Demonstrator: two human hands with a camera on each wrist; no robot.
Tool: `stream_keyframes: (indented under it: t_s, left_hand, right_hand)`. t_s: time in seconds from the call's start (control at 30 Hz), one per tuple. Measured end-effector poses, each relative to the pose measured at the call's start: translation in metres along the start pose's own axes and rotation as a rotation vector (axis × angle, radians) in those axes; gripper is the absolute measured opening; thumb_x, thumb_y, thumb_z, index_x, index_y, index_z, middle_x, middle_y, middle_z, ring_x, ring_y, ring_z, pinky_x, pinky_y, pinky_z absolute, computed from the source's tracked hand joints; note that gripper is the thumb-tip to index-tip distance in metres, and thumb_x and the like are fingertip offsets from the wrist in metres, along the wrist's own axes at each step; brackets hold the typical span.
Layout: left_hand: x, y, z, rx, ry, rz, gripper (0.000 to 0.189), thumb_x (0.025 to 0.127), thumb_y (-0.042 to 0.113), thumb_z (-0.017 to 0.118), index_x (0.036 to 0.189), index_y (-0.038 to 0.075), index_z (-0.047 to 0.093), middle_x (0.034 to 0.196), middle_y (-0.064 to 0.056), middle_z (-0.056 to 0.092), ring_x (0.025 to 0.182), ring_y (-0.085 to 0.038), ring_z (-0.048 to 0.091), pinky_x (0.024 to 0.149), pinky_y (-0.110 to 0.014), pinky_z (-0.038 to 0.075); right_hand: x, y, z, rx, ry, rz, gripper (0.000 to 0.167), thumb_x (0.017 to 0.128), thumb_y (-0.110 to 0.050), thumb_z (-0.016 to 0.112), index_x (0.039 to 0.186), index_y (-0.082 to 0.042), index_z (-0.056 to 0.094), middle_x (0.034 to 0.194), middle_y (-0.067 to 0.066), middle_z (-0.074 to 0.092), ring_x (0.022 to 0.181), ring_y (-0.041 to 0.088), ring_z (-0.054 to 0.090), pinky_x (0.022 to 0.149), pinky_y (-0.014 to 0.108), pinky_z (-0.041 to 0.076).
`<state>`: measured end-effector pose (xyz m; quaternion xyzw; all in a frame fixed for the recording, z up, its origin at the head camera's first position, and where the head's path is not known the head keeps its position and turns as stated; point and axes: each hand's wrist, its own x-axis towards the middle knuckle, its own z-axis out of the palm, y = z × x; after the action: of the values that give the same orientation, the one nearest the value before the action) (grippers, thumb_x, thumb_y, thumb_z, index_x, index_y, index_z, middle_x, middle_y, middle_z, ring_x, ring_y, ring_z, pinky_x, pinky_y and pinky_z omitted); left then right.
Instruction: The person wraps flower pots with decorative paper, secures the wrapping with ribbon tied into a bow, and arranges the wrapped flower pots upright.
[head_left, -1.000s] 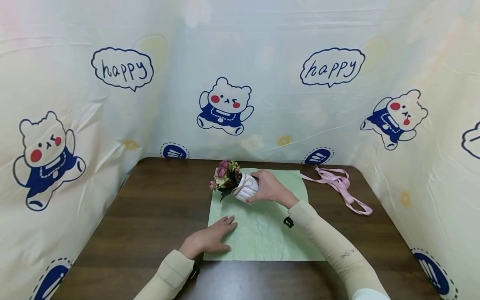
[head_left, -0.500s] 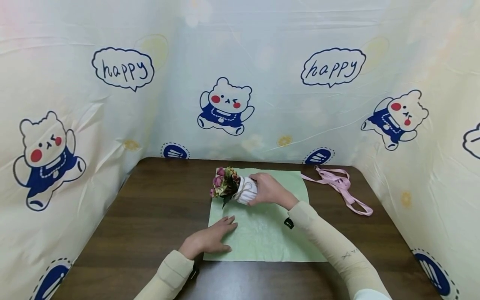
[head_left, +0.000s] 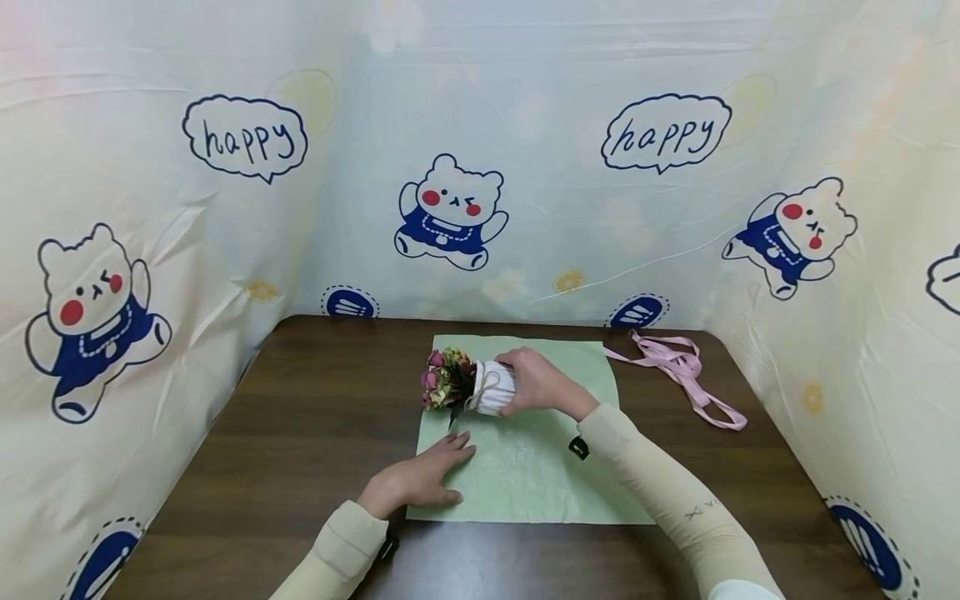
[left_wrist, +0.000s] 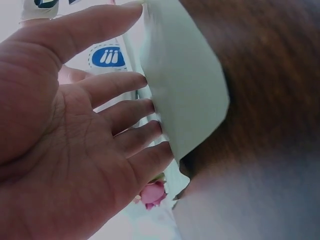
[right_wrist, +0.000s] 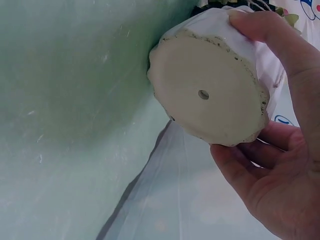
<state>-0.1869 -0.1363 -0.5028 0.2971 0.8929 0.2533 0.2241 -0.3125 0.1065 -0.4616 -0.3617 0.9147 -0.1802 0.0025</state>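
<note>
A white ribbed flowerpot (head_left: 495, 388) with twine round its rim lies on its side over a pale green sheet (head_left: 540, 467). Pink and yellow-green flowers (head_left: 446, 379) point out of it to the left. My right hand (head_left: 538, 382) grips the pot near its base, thumb on one side and fingers on the other. The right wrist view shows the pot's round bottom (right_wrist: 210, 90) with a small hole in it. My left hand (head_left: 422, 473) rests with fairly straight fingers on the sheet's left side; its fingertips touch the sheet (left_wrist: 185, 75) in the left wrist view.
A pink ribbon (head_left: 678, 367) lies loosely looped at the back right of the dark wooden table (head_left: 322, 417). A printed cloth (head_left: 555, 167) hangs behind the table and along both sides.
My right hand has turned the flowerpot, so the flowers have swung down towards me and now point straight left. The left hand stays where it was on the sheet.
</note>
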Motion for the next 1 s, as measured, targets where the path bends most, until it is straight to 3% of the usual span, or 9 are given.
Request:
stream_keyframes:
  t_s: [0.63, 1.0]
  left_hand:
    - [-0.0024, 0.0026, 0.0001, 0.0, 0.005, 0.005, 0.076, 0.091, 0.018, 0.075, 0.154, -0.002, 0.039, 0.166, -0.022, 0.023, 0.154, -0.043, 0.014, 0.12, -0.058, 0.025]
    - [-0.0048, 0.0098, 0.0025, 0.028, -0.002, -0.008, 0.073, 0.093, 0.014, 0.072, 0.154, -0.005, 0.037, 0.166, -0.026, 0.02, 0.153, -0.047, 0.013, 0.119, -0.059, 0.025]
  right_hand:
    - [0.0077, 0.0002, 0.0065, 0.006, -0.039, -0.044, 0.066, 0.061, -0.035, 0.095, 0.116, -0.009, 0.07, 0.089, -0.005, 0.069, 0.075, 0.008, 0.058, 0.067, 0.025, 0.05]
    - [0.0064, -0.0023, 0.007, -0.005, -0.052, -0.01, 0.078, 0.063, -0.036, 0.095, 0.127, -0.002, 0.067, 0.101, 0.003, 0.071, 0.085, 0.015, 0.059, 0.075, 0.032, 0.051]
